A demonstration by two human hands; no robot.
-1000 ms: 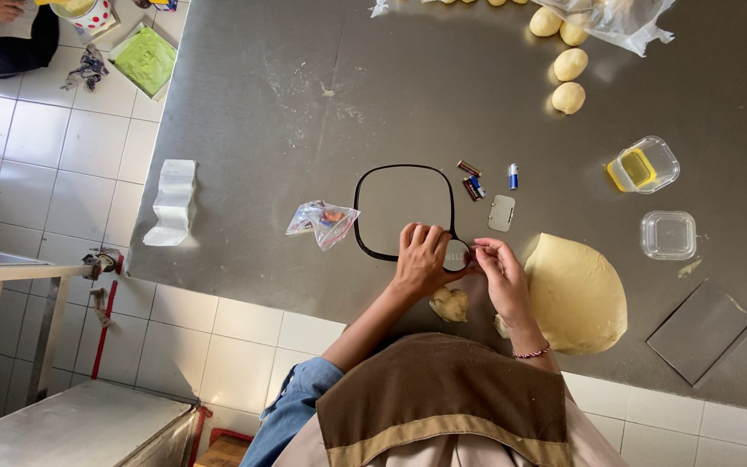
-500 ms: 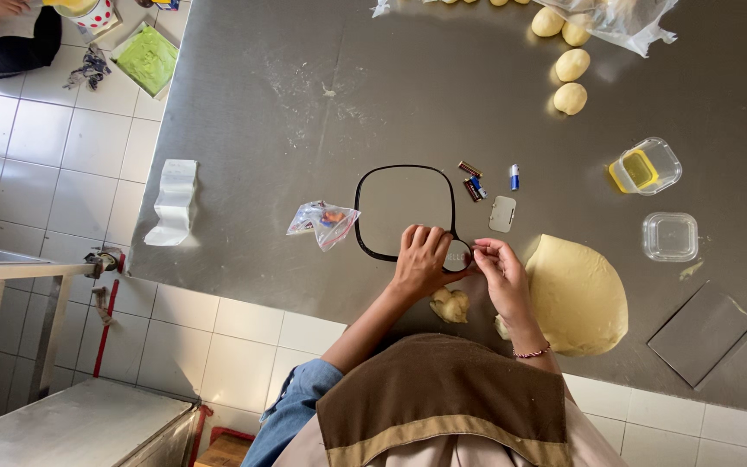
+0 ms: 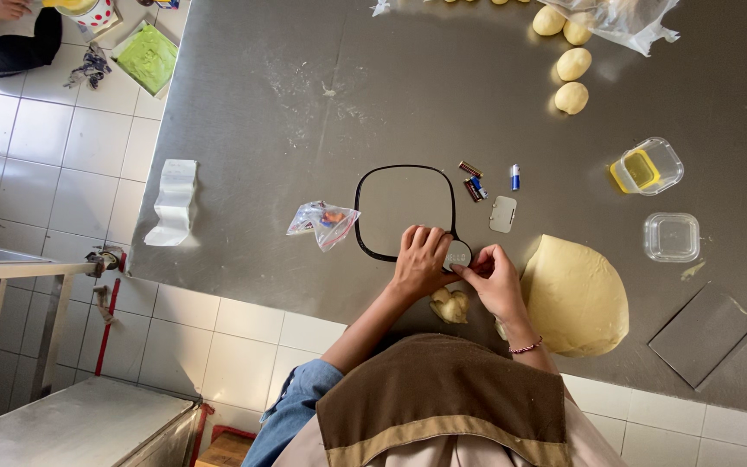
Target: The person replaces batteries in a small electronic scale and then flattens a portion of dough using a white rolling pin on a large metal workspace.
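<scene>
In the head view, the left hand (image 3: 421, 259) is pressing flat, fingers closed together, on the kitchen scale (image 3: 405, 212) lying on the steel table (image 3: 304, 104). The right hand (image 3: 494, 278) is pinching its round end; holding it steady seems wise.

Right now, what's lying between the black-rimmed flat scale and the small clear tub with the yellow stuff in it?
In the head view: loose batteries, one blue-and-white, and a small grey cover plate on the bare steel table.
</scene>
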